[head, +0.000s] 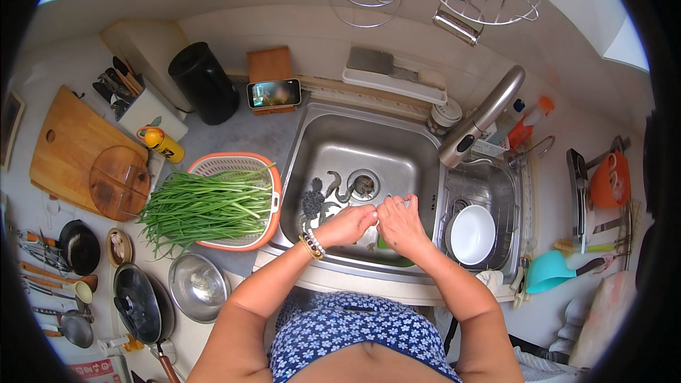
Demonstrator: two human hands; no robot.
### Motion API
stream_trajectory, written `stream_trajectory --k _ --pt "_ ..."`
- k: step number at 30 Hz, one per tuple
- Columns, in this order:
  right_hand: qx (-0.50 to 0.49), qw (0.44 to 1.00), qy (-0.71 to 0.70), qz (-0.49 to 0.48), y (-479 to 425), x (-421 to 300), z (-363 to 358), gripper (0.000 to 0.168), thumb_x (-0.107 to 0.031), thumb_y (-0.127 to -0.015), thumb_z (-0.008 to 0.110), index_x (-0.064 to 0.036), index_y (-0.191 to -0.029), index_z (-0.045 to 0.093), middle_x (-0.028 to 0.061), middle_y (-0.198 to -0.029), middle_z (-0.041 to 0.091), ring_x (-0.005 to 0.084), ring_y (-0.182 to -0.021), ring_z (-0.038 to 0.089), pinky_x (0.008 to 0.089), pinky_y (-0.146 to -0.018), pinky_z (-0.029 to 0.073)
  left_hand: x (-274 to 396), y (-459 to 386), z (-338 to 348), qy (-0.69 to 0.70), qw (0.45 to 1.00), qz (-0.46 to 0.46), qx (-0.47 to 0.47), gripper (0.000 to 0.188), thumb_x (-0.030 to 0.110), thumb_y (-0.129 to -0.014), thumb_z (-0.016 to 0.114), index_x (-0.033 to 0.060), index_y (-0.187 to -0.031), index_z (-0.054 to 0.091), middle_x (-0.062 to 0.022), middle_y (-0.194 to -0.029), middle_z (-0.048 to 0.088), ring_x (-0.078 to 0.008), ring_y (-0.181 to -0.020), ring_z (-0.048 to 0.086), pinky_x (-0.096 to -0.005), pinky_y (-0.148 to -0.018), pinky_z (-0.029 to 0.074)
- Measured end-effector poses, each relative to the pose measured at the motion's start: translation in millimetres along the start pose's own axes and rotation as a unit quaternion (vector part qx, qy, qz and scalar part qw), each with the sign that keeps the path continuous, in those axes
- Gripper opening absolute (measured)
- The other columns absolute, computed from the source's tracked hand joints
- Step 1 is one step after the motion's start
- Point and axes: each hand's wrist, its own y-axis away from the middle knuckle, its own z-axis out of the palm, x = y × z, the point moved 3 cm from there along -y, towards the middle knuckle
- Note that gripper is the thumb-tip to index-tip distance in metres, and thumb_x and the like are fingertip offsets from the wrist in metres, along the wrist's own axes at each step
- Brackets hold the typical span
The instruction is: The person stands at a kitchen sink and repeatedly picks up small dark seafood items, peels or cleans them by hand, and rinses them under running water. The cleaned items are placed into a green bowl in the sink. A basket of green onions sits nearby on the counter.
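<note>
Over the front of the stainless steel sink basin (367, 130), my left hand (348, 226) and my right hand (401, 227) meet at the fingertips. The fingers of both are bent in a pinch; whatever may be between them is hidden. Beaded bracelets circle my left wrist. Several grey shrimp (333, 183) lie on the basin floor, left of my hands and by the drain strainer (364, 185). A dark, mesh-like clump (313, 203) sits to their left. Something green (382, 243) shows partly beneath my right hand.
Left of the sink, green stalks (213, 205) fill an orange-rimmed colander (275, 223). A steel bowl (183, 298) with pale pieces stands nearer me. The faucet (484, 117) arches behind the small right basin, where a white bowl (472, 235) rests. A phone (274, 94) leans behind the counter.
</note>
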Motion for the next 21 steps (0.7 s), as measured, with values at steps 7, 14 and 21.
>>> stream_trajectory --k 7,14,21 --pt "0.008 1.000 -0.009 -0.009 -1 3 3 0.007 -0.013 -0.074 0.052 -0.007 -0.078 0.051 0.0076 -0.075 0.049 0.0228 -0.078 0.049 0.0425 -0.077 0.032 2 -2 -1 -0.006 1.000 0.005 -0.013 0.027 0.025 -0.093 0.039 0.0009 -0.087 0.052 -0.0192 -0.079 0.058 -0.0368 -0.076 0.056 -0.0416 -0.069 0.044" --pt "0.028 0.998 -0.050 -0.032 1 10 3 0.007 -0.011 -0.074 0.051 -0.008 -0.080 0.049 0.0072 -0.075 0.048 0.0227 -0.076 0.048 0.0414 -0.076 0.032 -2 -4 -5 0.002 0.999 0.012 -0.053 0.028 0.024 -0.094 0.039 0.0002 -0.092 0.052 -0.0157 -0.081 0.061 -0.0299 -0.075 0.059 -0.0360 -0.071 0.046" --pt "0.029 0.994 -0.103 -0.031 0 15 0 0.010 -0.007 -0.073 0.051 -0.006 -0.083 0.047 0.0077 -0.077 0.047 0.0235 -0.076 0.049 0.0408 -0.074 0.032 -10 -6 -13 0.138 0.982 -0.013 -0.130 0.031 0.027 -0.097 0.036 0.0000 -0.095 0.053 -0.0024 -0.086 0.054 -0.0102 -0.081 0.048 -0.0259 -0.078 0.041"
